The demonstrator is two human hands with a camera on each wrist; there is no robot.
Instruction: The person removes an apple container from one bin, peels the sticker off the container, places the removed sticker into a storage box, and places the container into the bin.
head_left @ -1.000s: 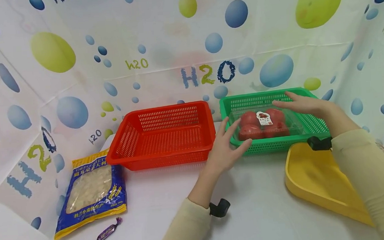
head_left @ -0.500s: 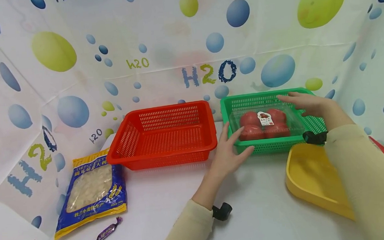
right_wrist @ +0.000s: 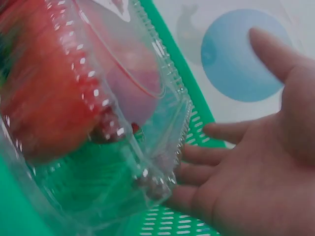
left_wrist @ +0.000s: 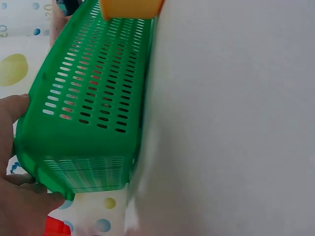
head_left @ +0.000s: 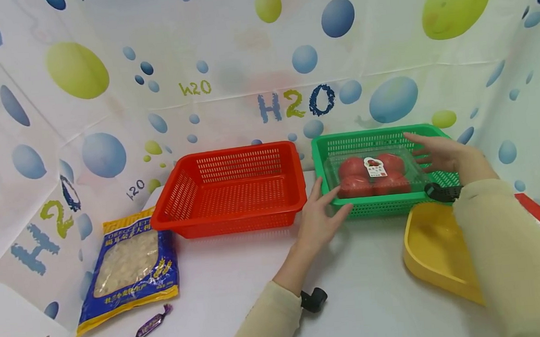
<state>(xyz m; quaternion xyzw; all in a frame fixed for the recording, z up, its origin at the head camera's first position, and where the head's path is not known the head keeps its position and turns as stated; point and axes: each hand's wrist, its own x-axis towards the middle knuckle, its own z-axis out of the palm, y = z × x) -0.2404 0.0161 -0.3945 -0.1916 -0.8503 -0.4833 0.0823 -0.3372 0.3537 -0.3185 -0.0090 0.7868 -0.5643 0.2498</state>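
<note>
A white table (head_left: 240, 280) carries a red basket (head_left: 236, 225). Right of that basket stand a green basket (head_left: 376, 208) and a yellow tray (head_left: 438, 251); to its near left lie a bag (head_left: 126, 262) and a candy (head_left: 149, 325).

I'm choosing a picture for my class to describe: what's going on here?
A person's left hand is at the near left corner of a green basket, and the right hand is beside the right end of a clear box of red fruit inside it. Whether the right hand touches the box is hard to tell. A red basket stands to the left.
</note>
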